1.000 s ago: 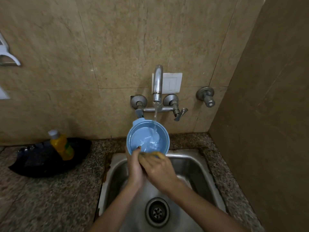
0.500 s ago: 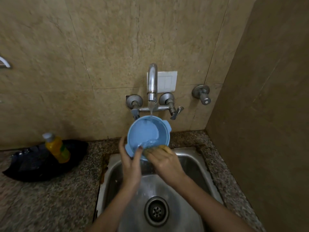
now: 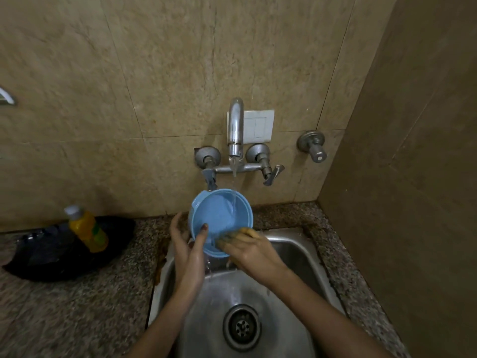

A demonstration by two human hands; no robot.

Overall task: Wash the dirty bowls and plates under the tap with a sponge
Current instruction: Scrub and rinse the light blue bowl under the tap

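A light blue bowl (image 3: 219, 218) is tilted toward me above the back of the steel sink (image 3: 304, 257). My left hand (image 3: 184, 241) grips its left rim, thumb inside. My right hand (image 3: 251, 250) presses a yellow sponge (image 3: 238, 235) with a dark scouring face against the bowl's lower right rim. Water runs from the chrome tap (image 3: 235, 125) into the upper right of the bowl and spills down into the sink.
A yellow soap bottle (image 3: 87, 229) lies on a black bag (image 3: 59, 251) on the granite counter (image 3: 77, 306) to the left. The drain (image 3: 242, 327) sits at the sink's middle. A brown wall (image 3: 413, 177) closes the right side. Another valve (image 3: 313, 146) sticks out right of the tap.
The bowl has turned in my hands, its handle tab now at the upper left. My left hand has shifted round the left rim, and the sponge has slid along the lower rim.
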